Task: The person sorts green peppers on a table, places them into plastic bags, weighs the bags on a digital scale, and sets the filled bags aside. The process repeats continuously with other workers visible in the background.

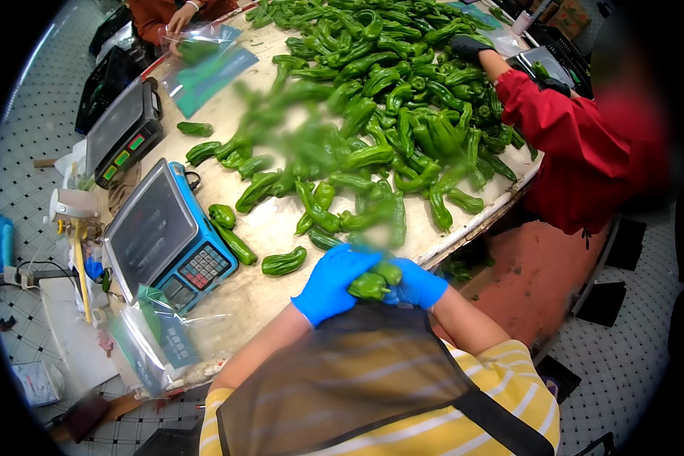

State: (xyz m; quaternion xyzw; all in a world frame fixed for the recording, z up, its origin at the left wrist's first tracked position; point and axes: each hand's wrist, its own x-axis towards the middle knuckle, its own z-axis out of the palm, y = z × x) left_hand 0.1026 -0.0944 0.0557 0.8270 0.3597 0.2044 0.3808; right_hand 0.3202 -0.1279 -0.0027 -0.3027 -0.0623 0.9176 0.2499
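My left hand, in a blue glove, is closed around green peppers close to my apron. From the other side my right hand, gloved in blue too, cups the same small bunch. The pepper ends point towards me; a blurry patch hides part of the fingers. Just beyond my hands, loose green peppers lie on the pale tabletop. They run back into a large heap. A single pepper rests on its own to the left of my left hand.
A blue weighing scale stands at the left, with a darker scale behind it. Clear printed bags lie at the near left edge. A co-worker's red sleeve reaches in from the right; another person's hand holds a bag at the far left.
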